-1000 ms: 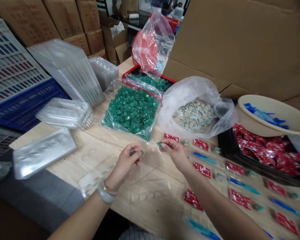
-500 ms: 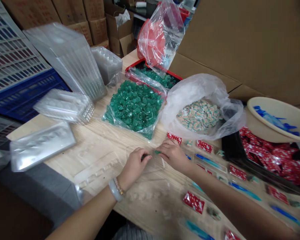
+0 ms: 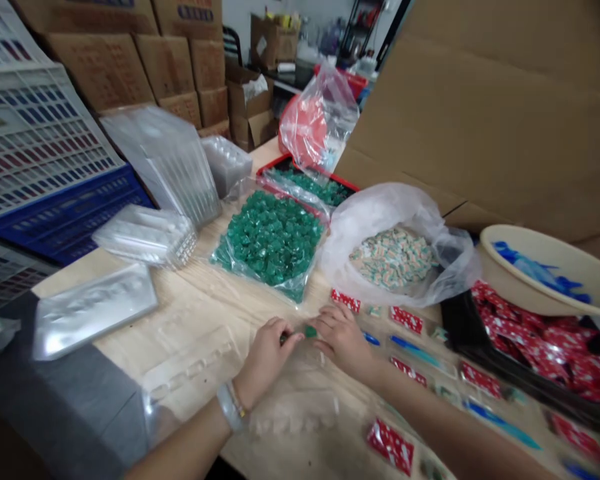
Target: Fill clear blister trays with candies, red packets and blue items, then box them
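My left hand (image 3: pixel 269 352) is curled over a clear plastic tray, thumb against the bent fingers; a dark spot shows inside, too hidden to name. Close by on the right, my right hand (image 3: pixel 344 339) has its fingertips on a small green translucent piece (image 3: pixel 310 331). Under and around both hands lie clear blister trays (image 3: pixel 193 363), hard to make out against the wood. A clear plastic bag heaped with similar green pieces (image 3: pixel 275 240) lies just beyond. Right of my right hand, filled trays hold red patterned packets (image 3: pixel 407 319), blue pointed tools (image 3: pixel 415 349) and small pale blocks.
A white bag (image 3: pixel 340 260) of small striped blocks stands behind the trays. At right, a cream basin (image 3: pixel 530 293) of blue pieces sits above red packets (image 3: pixel 555 340). Stacked clear trays (image 3: pixel 145 233) and crates (image 3: pixel 70 213) stand left; a large cardboard flap (image 3: pixel 480 113) rises behind.
The view has tilted up, so everything sits lower in the picture. Both hands stay over the same tray, and the green piece remains at my right fingertips.
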Available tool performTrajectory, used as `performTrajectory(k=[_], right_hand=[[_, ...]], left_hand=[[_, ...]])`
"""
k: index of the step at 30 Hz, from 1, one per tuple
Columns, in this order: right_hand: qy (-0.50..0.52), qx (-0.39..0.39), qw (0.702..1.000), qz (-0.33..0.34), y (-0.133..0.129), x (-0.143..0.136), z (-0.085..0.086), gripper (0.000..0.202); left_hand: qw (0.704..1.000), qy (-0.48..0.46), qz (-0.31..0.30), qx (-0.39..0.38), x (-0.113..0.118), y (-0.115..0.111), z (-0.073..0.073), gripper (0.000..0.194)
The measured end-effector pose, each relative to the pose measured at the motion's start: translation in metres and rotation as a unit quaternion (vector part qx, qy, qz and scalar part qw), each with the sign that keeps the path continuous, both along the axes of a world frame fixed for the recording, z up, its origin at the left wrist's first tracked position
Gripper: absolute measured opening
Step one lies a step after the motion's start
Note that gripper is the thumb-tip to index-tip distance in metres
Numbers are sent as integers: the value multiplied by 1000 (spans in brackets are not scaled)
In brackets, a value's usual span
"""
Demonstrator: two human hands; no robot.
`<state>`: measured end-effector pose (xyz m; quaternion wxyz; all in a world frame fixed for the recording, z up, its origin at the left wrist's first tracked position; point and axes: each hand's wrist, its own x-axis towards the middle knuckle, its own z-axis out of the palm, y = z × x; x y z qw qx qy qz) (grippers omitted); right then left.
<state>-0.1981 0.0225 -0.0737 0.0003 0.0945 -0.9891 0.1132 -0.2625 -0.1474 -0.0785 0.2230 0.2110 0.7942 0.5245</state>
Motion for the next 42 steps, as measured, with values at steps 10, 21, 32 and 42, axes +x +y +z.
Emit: performTrajectory(k=[10, 21, 32, 42], right_hand=[[42, -190, 980, -48, -28, 10, 39, 26], [-27, -363, 922, -130, -38, -6, 49, 20], [-13, -21, 999, 22, -19, -6, 2, 19], [14, 19, 999, 47, -23, -5, -10, 20]], left_hand=[[898, -385, 69, 203, 12, 6, 36, 44], [945, -275, -10, 175, -8, 6, 30, 39], [969, -230, 33, 85, -9, -22, 5, 24], [971, -221, 5, 88, -13, -25, -8, 30]])
